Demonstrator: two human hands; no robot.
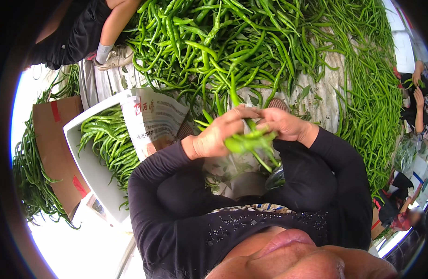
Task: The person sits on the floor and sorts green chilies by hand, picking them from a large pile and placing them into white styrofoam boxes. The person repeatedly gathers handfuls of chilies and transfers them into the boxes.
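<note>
In front of my body both hands are close together over my lap. My left hand (218, 134) is closed round a small bunch of long green chili peppers (248, 142), partly smeared by motion. Fingers bent, my right hand (288, 124) grips at the same bunch from the other side. Some peppers stick up between the hands, and others point down toward my knees. Just beyond the hands begins a large heap of green chili peppers (214, 42). How many peppers each hand holds is hidden by the fingers.
At left, a white foam box (72, 132) holds green peppers, with printed newspaper (151, 114) over its edge. Brown cardboard (58, 144) stands beside it. Another person's leg (114, 28) is at upper left; more people's hands (417, 90) show far right. Peppers spread along the right.
</note>
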